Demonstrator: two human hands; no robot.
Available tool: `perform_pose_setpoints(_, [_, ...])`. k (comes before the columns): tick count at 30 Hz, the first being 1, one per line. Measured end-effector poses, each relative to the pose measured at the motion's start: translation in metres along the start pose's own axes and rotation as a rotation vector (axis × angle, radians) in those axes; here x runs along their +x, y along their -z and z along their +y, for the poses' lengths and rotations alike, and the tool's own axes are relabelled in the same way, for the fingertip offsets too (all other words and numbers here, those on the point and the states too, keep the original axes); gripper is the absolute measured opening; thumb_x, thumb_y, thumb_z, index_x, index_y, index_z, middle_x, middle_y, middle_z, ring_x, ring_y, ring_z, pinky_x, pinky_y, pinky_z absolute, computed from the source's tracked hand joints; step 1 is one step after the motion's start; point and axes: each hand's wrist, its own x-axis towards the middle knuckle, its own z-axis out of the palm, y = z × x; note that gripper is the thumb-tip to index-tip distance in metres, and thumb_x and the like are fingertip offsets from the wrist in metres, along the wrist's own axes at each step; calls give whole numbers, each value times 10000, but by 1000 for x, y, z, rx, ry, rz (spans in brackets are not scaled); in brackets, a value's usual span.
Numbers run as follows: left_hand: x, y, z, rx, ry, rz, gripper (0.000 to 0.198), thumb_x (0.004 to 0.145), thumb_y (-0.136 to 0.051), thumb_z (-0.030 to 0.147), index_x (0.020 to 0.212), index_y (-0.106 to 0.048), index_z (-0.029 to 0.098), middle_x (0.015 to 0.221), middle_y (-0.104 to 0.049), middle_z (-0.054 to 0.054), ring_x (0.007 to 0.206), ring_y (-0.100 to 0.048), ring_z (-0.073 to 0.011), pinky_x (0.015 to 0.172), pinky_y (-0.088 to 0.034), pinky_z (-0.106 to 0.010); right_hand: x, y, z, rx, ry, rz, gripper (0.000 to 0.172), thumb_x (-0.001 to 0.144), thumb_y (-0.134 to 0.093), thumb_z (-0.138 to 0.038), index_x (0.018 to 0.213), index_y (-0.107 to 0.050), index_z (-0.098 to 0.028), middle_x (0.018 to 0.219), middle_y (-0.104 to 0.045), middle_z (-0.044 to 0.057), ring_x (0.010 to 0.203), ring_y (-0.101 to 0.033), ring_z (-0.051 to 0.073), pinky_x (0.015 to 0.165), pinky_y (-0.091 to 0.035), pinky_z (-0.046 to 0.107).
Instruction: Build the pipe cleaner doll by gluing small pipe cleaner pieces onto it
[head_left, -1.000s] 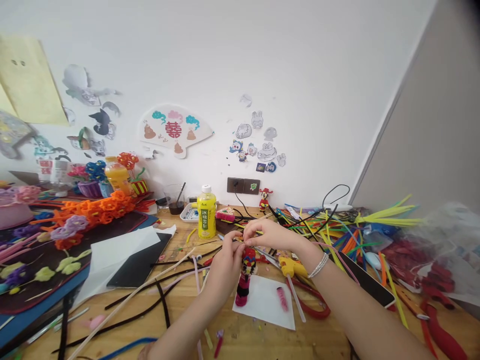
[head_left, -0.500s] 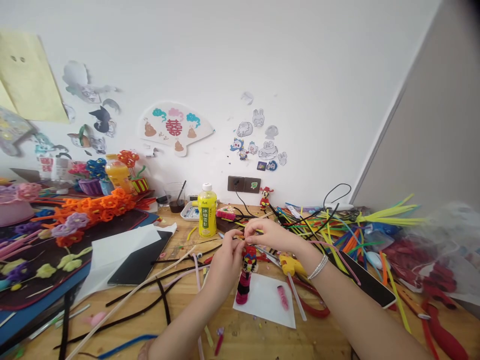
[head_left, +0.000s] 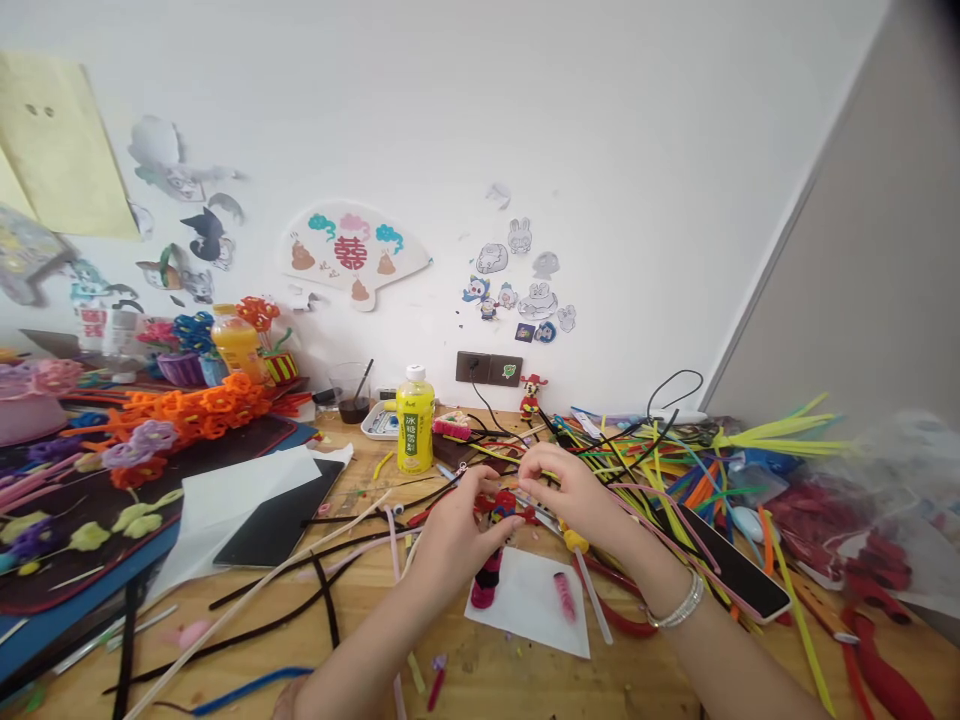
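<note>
A small pipe-cleaner figure [head_left: 504, 504] with a red and blue head and a magenta and black lower part stands upright at the front middle. My left hand [head_left: 461, 525] is around its head, the thumb crossing in front and the fingers at its left and back. Just right of the head, my right hand [head_left: 566, 485] hovers with its fingers curled and the tips close together; what they hold, if anything, is too small to make out. White paper [head_left: 525, 605] lies under the figure, with a short pink fuzzy piece [head_left: 564, 597] on it.
A yellow drink bottle [head_left: 415, 420] stands behind my hands. A yellow glue gun [head_left: 574, 538] lies beneath my right wrist. Loose pipe cleaners [head_left: 660, 450] heap up at right, beside a dark phone [head_left: 739, 570]. Orange fuzzy flowers [head_left: 195, 415] lie left.
My hands have come apart above the figure. My left hand has lowered, its thumb now across the figure's front. My right hand has shifted right and turned.
</note>
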Motion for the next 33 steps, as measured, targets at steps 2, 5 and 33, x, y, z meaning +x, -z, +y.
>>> perform_pose_setpoints(2, [0, 0, 2, 19, 0, -4, 393, 702, -634, 364, 1037, -469, 242, 980, -637, -33, 840, -601, -187, 678, -459, -287, -7, -2, -3, -46, 11, 3, 108, 792, -540, -146, 693, -552, -189, 795, -569, 18, 806, -523, 164, 744, -404, 304])
perform_pose_setpoints(5, [1, 2, 5, 57, -27, -14, 285, 736, -594, 351, 981, -514, 229, 933, -641, -27, 808, -597, -179, 687, -457, -289, -13, -7, -7, -121, 24, 19, 116, 778, -558, -126, 682, -552, -190, 800, -577, 21, 809, -517, 169, 745, -401, 312])
perform_pose_setpoints(33, [0, 4, 9, 163, -112, -10, 223, 726, -593, 315, 927, -569, 223, 860, -653, -10, 767, -593, -179, 679, -447, -281, -18, -8, -15, -465, 150, 86, 70, 809, -551, -184, 761, -599, -196, 864, -579, 42, 809, -486, 189, 733, -369, 338])
